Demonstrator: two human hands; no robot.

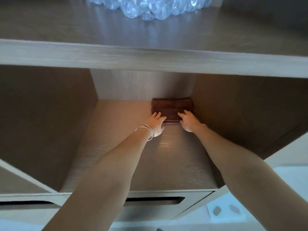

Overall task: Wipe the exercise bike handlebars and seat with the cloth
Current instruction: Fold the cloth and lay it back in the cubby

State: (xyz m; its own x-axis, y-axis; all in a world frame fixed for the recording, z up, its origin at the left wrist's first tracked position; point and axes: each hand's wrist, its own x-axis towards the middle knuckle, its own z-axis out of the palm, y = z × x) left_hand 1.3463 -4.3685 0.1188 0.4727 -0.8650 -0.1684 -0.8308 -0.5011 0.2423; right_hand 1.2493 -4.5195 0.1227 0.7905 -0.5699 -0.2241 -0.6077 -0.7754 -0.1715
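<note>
I'm reaching both hands into the shelf (116, 147), left hand (156, 125) and right hand (188, 121) resting spread on the folded brown cloth (171, 108). It's lying in the back right corner, touching the wall

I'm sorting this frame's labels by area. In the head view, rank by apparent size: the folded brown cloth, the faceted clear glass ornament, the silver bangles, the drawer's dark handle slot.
1. Faceted clear glass ornament, though cropped by the frame and nearer.
2. Folded brown cloth.
3. Dark handle slot: long but thin, partly hidden by an arm, so unsure against the cloth.
4. Silver bangles.
</note>
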